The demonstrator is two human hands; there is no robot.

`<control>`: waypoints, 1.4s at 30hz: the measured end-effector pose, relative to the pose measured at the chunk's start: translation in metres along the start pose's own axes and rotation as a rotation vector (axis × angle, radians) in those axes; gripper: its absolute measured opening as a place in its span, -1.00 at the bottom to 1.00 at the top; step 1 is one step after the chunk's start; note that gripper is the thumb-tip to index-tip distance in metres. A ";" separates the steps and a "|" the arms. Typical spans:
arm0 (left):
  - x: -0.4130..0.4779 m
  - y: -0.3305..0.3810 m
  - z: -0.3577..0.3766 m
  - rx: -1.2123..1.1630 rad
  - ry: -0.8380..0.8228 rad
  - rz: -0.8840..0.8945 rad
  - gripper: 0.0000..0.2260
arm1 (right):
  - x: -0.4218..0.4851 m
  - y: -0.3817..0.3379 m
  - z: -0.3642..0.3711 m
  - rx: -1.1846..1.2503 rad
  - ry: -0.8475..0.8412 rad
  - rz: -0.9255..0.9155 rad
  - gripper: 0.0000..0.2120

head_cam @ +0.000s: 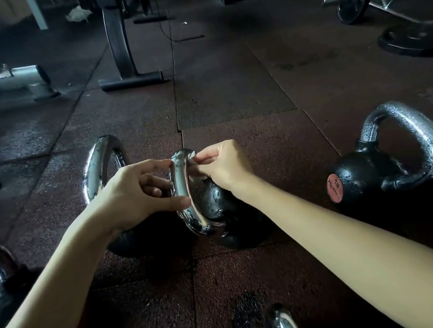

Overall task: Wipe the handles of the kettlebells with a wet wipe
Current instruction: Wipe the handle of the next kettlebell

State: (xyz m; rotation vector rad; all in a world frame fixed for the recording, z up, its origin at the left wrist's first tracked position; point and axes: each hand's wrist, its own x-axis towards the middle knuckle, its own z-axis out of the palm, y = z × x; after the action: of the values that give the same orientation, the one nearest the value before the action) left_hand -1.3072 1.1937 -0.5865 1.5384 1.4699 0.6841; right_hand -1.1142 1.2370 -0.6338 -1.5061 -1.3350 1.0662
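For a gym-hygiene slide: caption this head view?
Right hand presses a white wet wipe onto the chrome handle of the black kettlebell; left hand holds the handle.

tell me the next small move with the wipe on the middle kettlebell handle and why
Probably slide the right hand down along the handle, dragging the wet wipe toward the black kettlebell body. The wipe is pinched only at the top of the arch, with bare chrome below it, and the left hand grips the handle, which should steady it for the stroke.
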 end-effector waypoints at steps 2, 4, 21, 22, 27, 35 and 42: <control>-0.001 0.001 0.000 0.000 -0.002 -0.006 -0.15 | 0.002 0.001 0.003 -0.086 0.080 -0.069 -0.83; -0.001 0.001 -0.001 0.010 0.008 -0.016 -0.18 | 0.003 0.004 0.003 -0.152 0.131 -0.124 -0.82; 0.013 0.016 0.015 0.008 0.092 -0.094 -0.19 | 0.010 0.022 -0.018 -0.407 0.150 -0.198 -0.81; 0.013 0.016 0.017 -0.017 0.102 -0.096 -0.21 | 0.012 0.021 -0.025 -0.344 0.144 -0.128 -0.84; 0.015 0.012 0.031 -0.082 0.157 -0.071 -0.25 | 0.001 0.021 -0.071 -0.024 0.189 0.047 -0.80; 0.016 0.033 0.070 -0.072 0.225 0.006 -0.35 | -0.008 0.011 -0.101 0.071 0.203 0.017 -0.82; 0.008 0.053 0.111 0.025 0.282 0.132 -0.28 | -0.021 0.009 -0.148 0.059 0.286 0.063 -0.84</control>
State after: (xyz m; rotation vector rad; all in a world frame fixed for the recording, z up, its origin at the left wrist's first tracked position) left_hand -1.1849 1.1816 -0.5932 1.6188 1.5954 0.9973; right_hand -0.9719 1.2074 -0.5986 -1.5979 -1.0556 0.8815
